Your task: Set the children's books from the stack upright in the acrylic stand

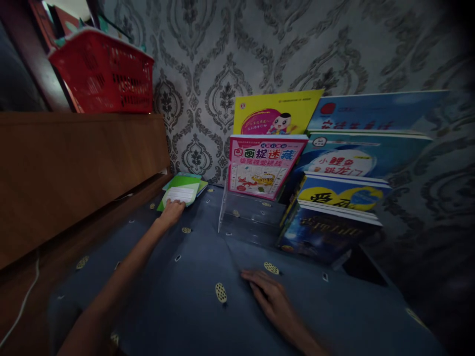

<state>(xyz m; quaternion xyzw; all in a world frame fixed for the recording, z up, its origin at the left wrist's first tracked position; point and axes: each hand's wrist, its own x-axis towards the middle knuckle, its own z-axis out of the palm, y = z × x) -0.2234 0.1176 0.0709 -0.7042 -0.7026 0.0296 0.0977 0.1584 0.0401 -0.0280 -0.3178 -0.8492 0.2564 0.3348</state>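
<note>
At the far left of the cloth, my left hand [173,212] reaches onto a green booklet [191,184] with a white lined panel. Its fingers are bent over the booklet's near edge, and the thumb is hidden. Other thin booklets [202,188] stick out beneath the green one. Nearer to me, my right hand [270,296] rests on the blue-grey cloth [200,306], holding nothing, its fingers stretched to the left. Beyond it stands a clear tiered book rack [245,212], with a pink picture book [265,168] and a yellow book [274,111] in its left column.
The rack's right column holds several books, among them a dark blue one [319,235] in front and a teal one [371,155] behind. Patterned wallpaper [200,99] rises behind. On the left, a red plastic basket [107,74] sits on a wooden cabinet [81,168].
</note>
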